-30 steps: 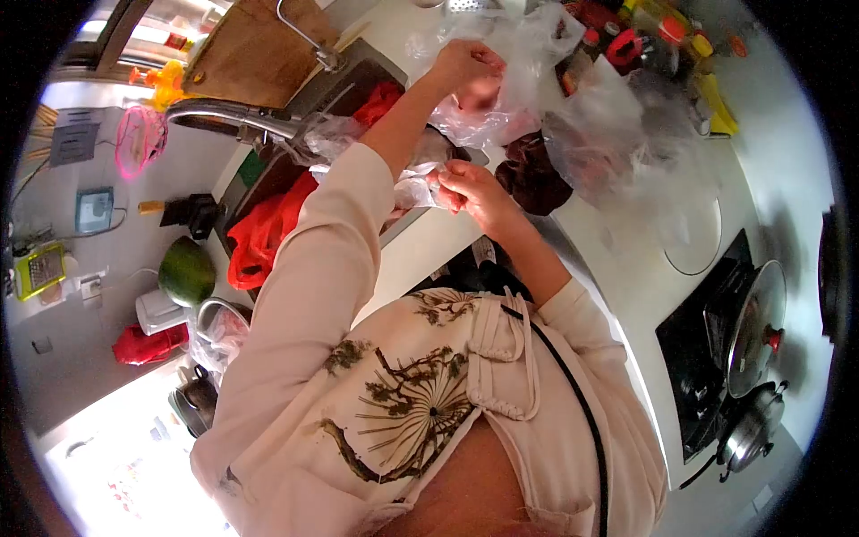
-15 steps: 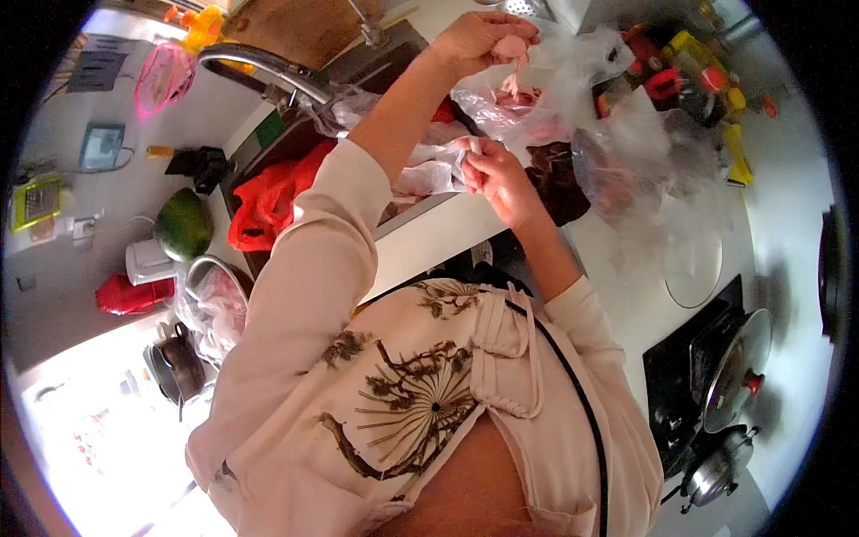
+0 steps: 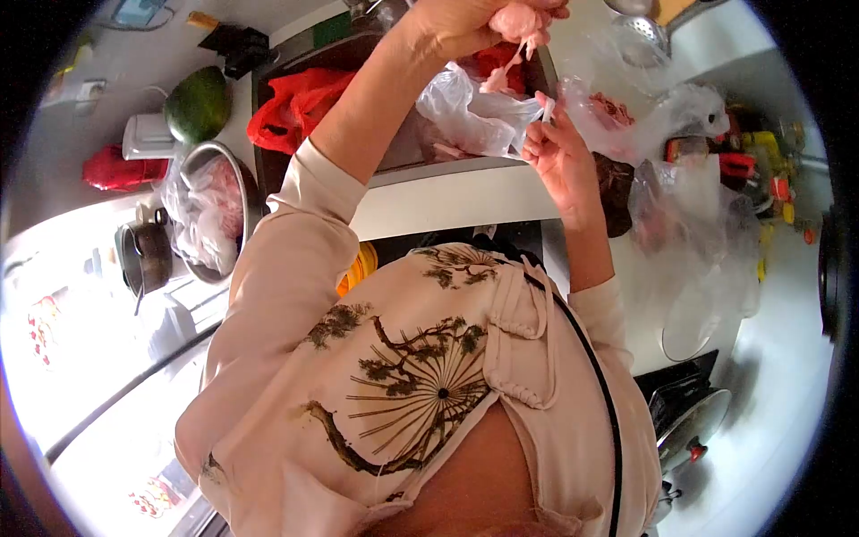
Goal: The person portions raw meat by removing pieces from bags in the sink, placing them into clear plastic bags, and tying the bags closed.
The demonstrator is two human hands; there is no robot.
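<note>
At the top edge of the view, my left hand (image 3: 461,29) is closed round pale pink raw meat (image 3: 516,24). A thin strip of the meat dangles below the fingers, above the sink (image 3: 394,161). My right hand (image 3: 565,161) pinches the edge of a white plastic bag (image 3: 465,112) between thumb and fingers. That bag lies crumpled over the sink's near side. To the right of my hands, a clear bag of reddish raw meat (image 3: 613,112) rests on the counter. My left fingertips are partly cut off by the frame.
A red bag (image 3: 300,107) lies in the sink's left part. On the left stand a watermelon (image 3: 198,105) and a metal bowl (image 3: 243,224) with bagged meat. Right of my arm are a dark bag (image 3: 615,192), clear bags (image 3: 698,224) and a glass-lidded pan (image 3: 702,421).
My view has shifted, so the counter things appear lower and further right. My left hand has carried the meat leftward from over the counter bag to above the sink. My right hand still pinches the bag.
</note>
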